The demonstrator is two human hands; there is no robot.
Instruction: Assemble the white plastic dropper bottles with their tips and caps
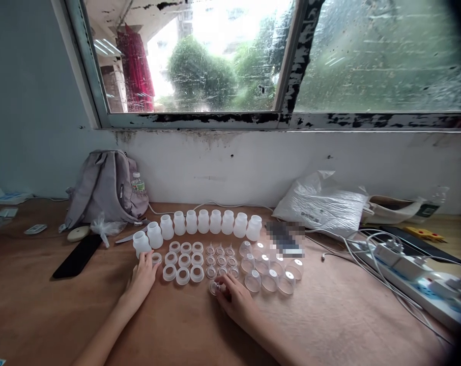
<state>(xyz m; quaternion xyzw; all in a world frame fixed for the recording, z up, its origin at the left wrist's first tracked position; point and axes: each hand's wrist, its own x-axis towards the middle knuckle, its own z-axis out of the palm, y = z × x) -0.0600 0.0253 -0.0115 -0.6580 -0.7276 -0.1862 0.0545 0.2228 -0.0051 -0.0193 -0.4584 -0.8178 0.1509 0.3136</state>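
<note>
Left hand (143, 278) touches bottle (141, 243) — right hand (236, 300) pinches nipple (215, 287) — no legible labels

Grey backpack (106, 188) against wall at back left, water bottle (138, 183) in its side pocket. Black phone (78, 255) flat on table (329, 315), left. White plastic bag (322, 203) at back right. Power strip (417, 277) with white cables (364, 244) along right edge. Window (253, 56) above, rain-streaked.

white bottles (203, 222) (translucent), grey backpack (106, 187)
</note>
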